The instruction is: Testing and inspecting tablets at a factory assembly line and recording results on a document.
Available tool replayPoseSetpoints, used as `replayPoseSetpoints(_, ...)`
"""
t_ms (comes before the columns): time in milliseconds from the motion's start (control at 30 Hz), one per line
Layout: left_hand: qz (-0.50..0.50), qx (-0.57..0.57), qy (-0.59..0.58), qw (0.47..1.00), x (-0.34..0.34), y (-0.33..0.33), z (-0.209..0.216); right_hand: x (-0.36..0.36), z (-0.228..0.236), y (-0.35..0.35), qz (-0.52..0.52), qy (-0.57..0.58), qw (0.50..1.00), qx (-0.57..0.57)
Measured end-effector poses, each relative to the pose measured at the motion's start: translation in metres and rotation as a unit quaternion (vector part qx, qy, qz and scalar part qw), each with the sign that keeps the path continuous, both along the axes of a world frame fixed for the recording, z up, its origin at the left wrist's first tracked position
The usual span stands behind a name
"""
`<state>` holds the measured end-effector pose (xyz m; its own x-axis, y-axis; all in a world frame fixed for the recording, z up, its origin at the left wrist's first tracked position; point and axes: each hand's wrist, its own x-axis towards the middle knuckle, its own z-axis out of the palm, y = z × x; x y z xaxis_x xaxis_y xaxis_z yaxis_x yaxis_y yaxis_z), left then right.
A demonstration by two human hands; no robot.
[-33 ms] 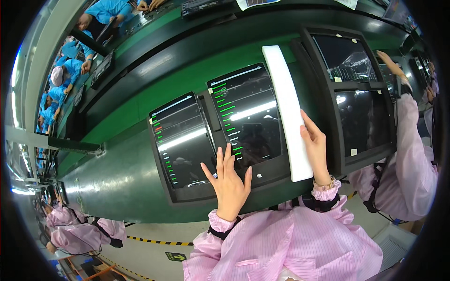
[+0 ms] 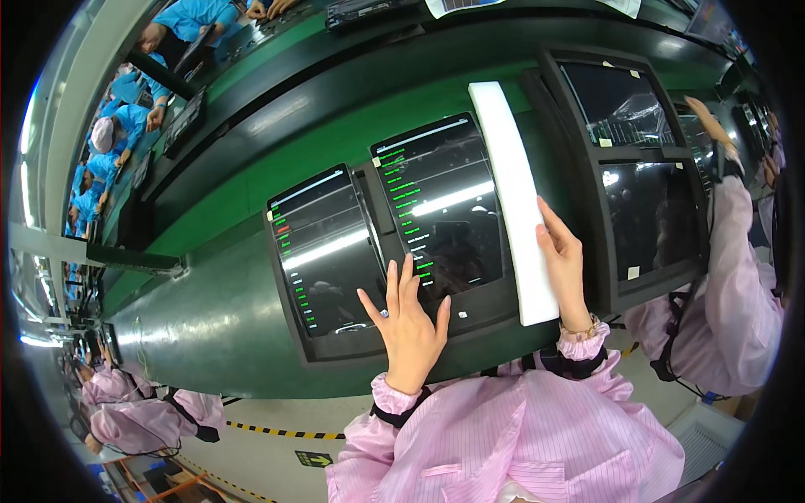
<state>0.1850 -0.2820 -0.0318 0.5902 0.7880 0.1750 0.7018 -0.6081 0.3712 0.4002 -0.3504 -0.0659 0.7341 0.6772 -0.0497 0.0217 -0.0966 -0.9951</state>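
Two tablets lie side by side in a black foam tray [image 2: 335, 350]. The left tablet [image 2: 327, 251] and the right tablet [image 2: 444, 226] both show dark screens with lists of mostly green text. My left hand [image 2: 409, 331] is spread over the tray's near part, its fingertips at the neighbouring lower edges of the two tablets. Along the right side of the tray lies a long white foam strip [image 2: 511, 201]. Against that strip's right edge rests my right hand [image 2: 566, 268], fingers extended and thumb touching the foam; its other fingers are partly hidden.
To the right, another black tray [image 2: 608, 226] holds two dark-screened tablets. Beside it a co-worker in a pink sleeve [image 2: 729, 226] reaches over the green bench [image 2: 210, 327]. A raised dark rail [image 2: 293, 109] runs along the far side, with people in blue beyond.
The co-worker's hand at the right has shifted slightly. My left hand has moved barely, and the tablets and foam strip stay in place.
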Motion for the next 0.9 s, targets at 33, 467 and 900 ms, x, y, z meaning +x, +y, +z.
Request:
replayPoseSetpoints(33, -0.005, 0.008, 0.000, 1.000, 0.001, 0.002, 0.001, 0.000, -0.001, -0.001, 0.002, 0.000, 1.000, 0.001)
replayPoseSetpoints(467, -0.006, 0.024, -0.017, 1.000, -0.010, 0.005, -0.001, 0.000, -0.007, 0.000, -0.002, -0.020, 1.000, 0.007)
replayPoseSetpoints(900, -0.035, 0.018, -0.007, 0.999, -0.024, -0.004, -0.006, 0.000, -0.002, 0.000, 0.001, -0.010, 1.000, -0.012)
